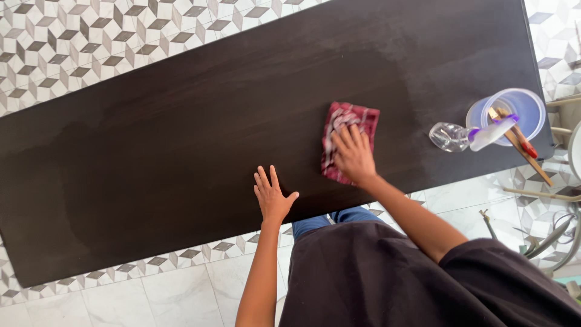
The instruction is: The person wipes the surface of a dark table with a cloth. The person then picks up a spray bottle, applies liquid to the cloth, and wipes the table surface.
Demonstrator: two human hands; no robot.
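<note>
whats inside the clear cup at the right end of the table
Inside the cup stand wooden sticks, one with a red tip. A spray bottle lying across its rim covers part of the inside, so the bottom cannot be seen.

A: Where does the view sit?

B: On the person's head, looking almost straight down over their own chest onto a long dark table [181, 139] and the patterned tile floor [72, 48] around it.

A: How near?

B: Near enough that both forearms fill the lower middle, far enough that nearly the whole tabletop fits, running slantwise across the frame.

A: Any second view?

B: No, only this one.
</note>
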